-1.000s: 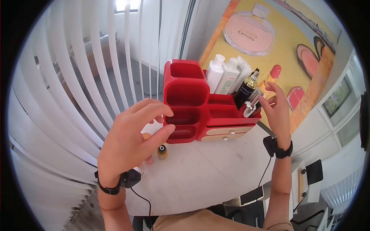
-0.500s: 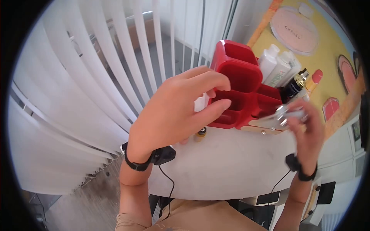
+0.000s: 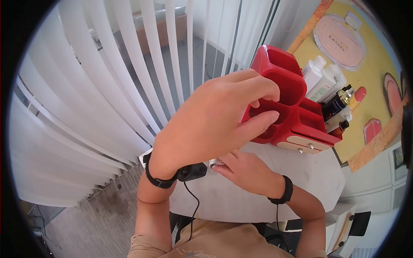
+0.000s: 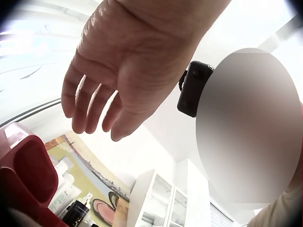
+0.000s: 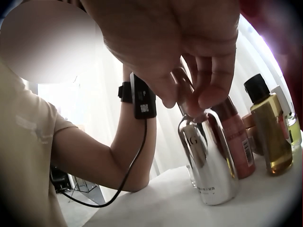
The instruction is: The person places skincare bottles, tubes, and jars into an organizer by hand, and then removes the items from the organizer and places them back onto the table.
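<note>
My right hand (image 3: pixel 254 174) pinches the top of a shiny silver bottle (image 5: pixel 208 161), which stands upright, its base at the white tabletop. In the head view my left hand and its wrist camera hide most of that bottle. Loosely curved and holding nothing, my left hand (image 3: pixel 211 116) hovers over the left side of a red cosmetics organizer (image 3: pixel 266 60). Beside the silver bottle, the right wrist view shows a pink bottle (image 5: pixel 239 146) and a black-capped bottle of yellow liquid (image 5: pixel 270 132).
White bottles (image 3: pixel 314 71) and a dark spray bottle (image 3: pixel 337 103) stand in the organizer's right part, above pale drawers (image 3: pixel 307 143) with round knobs. White vertical blinds (image 3: pixel 86 107) hang along the left. A painted yellow board (image 3: pixel 340 41) leans behind. Cables trail from both wrists.
My right hand took the silver bottle out of the organizer's right end and brought it leftward to the tabletop beneath my left hand. The head view has shifted; my left hand stays loosely curved.
</note>
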`<state>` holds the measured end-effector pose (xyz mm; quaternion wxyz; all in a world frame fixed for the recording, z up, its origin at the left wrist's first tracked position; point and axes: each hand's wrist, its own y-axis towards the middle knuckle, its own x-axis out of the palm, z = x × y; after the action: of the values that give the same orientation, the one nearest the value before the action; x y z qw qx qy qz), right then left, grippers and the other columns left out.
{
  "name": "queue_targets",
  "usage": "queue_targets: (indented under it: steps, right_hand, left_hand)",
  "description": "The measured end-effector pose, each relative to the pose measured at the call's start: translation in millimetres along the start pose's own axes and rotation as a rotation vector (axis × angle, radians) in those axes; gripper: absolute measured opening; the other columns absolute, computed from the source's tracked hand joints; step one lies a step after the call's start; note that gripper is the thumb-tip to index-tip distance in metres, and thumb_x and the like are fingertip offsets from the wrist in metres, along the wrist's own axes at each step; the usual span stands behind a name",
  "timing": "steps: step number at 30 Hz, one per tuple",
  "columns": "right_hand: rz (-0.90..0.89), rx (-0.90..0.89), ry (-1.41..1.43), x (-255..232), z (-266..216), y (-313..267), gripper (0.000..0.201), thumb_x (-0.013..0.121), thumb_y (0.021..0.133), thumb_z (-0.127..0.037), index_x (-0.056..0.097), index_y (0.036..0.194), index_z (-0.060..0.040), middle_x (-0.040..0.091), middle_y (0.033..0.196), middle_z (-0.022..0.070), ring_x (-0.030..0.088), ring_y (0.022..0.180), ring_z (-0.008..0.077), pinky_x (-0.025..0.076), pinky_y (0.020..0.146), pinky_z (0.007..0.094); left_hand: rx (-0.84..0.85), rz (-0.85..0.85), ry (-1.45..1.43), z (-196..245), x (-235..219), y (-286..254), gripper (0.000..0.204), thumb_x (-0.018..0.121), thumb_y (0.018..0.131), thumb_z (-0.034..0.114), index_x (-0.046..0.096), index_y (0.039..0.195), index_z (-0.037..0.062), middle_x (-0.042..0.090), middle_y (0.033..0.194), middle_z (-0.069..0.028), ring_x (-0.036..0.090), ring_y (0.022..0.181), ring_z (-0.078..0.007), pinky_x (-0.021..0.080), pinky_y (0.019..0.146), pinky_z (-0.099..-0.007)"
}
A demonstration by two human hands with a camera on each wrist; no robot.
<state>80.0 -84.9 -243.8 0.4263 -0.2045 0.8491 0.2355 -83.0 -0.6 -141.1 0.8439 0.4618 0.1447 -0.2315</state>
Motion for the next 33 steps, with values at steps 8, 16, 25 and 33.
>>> queue_targets:
  steps: [8,16,25,33]
  right_hand:
    - [0.057,0.15,0.034,-48.7,5.3,-37.2,0.047,0.074,0.094,-0.019,0.057,0.138,-0.0121,0.064,0.12,0.0102,0.069,0.083,0.0237,0.056,0.069,0.0372]
    - [0.39,0.263,-0.097,-137.6,14.2,-91.1,0.044,0.075,0.092,-0.01,0.06,0.133,-0.0087,0.067,0.118,0.0069,0.066,0.077,0.0156,0.054,0.067,0.0303]
    - [0.705,0.623,-0.473,-257.0,85.3,-83.2,0.056,0.076,0.09,-0.022,0.054,0.139,-0.005,0.07,0.096,0.0145,0.067,0.08,0.0245,0.053,0.075,0.0375]
    - [0.705,0.564,-0.471,-264.9,62.3,-83.4,0.055,0.082,0.084,-0.022,0.058,0.129,-0.0036,0.067,0.094,0.0106,0.066,0.081,0.0204,0.053,0.072,0.0348]
  left_hand:
    - [-0.017,-0.024,0.021,2.3,0.5,1.4,0.025,0.078,0.084,0.006,0.07,0.107,0.0042,0.07,0.099,-0.0082,0.065,0.082,-0.0194,0.052,0.074,-0.0317]
    - [-0.136,-0.028,-0.019,14.2,6.2,6.3,0.025,0.074,0.082,-0.001,0.069,0.106,-0.0002,0.069,0.101,-0.0099,0.063,0.086,-0.0201,0.051,0.079,-0.0319]
    - [-0.144,-0.046,-0.034,15.4,7.9,2.3,0.025,0.074,0.082,-0.001,0.07,0.106,0.0008,0.07,0.103,-0.0094,0.064,0.088,-0.0193,0.052,0.079,-0.0314]
    - [-0.124,-0.046,-0.028,12.1,5.5,4.2,0.024,0.074,0.082,-0.001,0.069,0.106,0.0,0.069,0.1,-0.0092,0.064,0.087,-0.0191,0.051,0.078,-0.0312]
